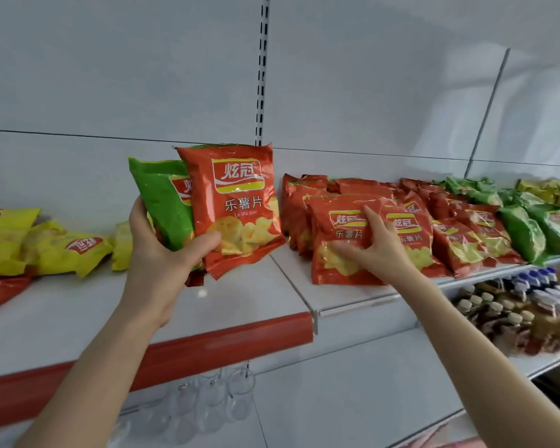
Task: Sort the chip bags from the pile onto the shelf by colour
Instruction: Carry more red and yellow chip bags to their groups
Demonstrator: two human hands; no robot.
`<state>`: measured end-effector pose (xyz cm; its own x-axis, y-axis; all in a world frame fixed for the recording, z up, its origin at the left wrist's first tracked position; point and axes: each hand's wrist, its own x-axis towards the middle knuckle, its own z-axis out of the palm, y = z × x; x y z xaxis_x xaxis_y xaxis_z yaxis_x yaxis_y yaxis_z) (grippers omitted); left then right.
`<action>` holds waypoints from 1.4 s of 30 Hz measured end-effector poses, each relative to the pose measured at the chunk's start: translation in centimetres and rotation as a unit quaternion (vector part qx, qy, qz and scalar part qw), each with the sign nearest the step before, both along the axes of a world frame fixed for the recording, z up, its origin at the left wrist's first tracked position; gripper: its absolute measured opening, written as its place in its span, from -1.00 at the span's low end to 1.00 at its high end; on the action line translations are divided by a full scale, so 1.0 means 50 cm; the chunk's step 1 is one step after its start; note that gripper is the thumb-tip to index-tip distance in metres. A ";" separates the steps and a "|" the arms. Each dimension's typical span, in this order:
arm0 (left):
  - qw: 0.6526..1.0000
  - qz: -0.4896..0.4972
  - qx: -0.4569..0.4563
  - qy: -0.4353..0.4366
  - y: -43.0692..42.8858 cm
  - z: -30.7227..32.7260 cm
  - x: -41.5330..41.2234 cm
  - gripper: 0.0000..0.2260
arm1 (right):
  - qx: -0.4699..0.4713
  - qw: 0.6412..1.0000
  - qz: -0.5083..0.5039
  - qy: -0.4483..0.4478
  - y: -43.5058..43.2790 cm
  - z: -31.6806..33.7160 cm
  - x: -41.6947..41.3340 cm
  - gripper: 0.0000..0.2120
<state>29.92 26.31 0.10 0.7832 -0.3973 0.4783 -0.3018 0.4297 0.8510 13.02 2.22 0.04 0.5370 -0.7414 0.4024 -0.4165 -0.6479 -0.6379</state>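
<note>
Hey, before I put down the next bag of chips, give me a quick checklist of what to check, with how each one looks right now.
1. Left grip: ok. The left hand holds the held red bag in front and the held green bag behind it.
2. Right hand free: not ok. The right hand lies on the front red bag.
3. Front red bag settled: cannot tell. It stands near the front edge of the shelf, against the red row.
4. Spot for red: ok. The red row is within reach.
5. Spot for green: ok. The green group sits right of the reds.
</note>
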 end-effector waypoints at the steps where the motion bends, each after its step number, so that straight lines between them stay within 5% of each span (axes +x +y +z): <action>1: 1.000 -0.004 0.000 0.003 0.000 -0.001 -0.005 -0.23 | -0.001 1.000 0.000 0.019 -0.002 -0.008 0.005 -0.09; 5: 1.000 -0.017 0.002 0.020 0.006 -0.009 -0.011 -0.21 | -0.040 0.998 0.006 0.050 -0.013 -0.028 0.020 -0.13; 9: 1.000 -0.016 0.008 0.023 0.013 -0.020 -0.010 -0.17 | -0.131 0.974 -0.042 0.183 -0.039 -0.010 0.009 -0.16; 15: 1.000 -0.014 0.008 0.022 0.009 -0.029 -0.010 -0.17 | -0.102 0.961 -0.017 0.255 -0.052 0.006 0.000 -0.17; 27: 1.000 -0.030 0.002 0.009 0.001 -0.032 -0.020 -0.14 | -0.082 0.993 0.015 0.081 -0.038 -0.009 -0.026 -0.22; 33: 0.999 -0.041 0.002 0.011 -0.007 -0.024 -0.028 -0.13 | -0.080 0.971 0.086 -0.207 0.083 0.035 0.022 -0.63; 37: 0.999 -0.049 0.013 0.008 -0.011 -0.017 -0.041 -0.17 | -0.032 0.958 0.233 -0.161 0.181 0.052 0.081 -0.49; 42: 0.998 -0.061 0.019 0.011 -0.006 -0.006 -0.046 -0.22 | 0.024 0.958 0.247 -0.143 0.203 0.035 0.128 -0.32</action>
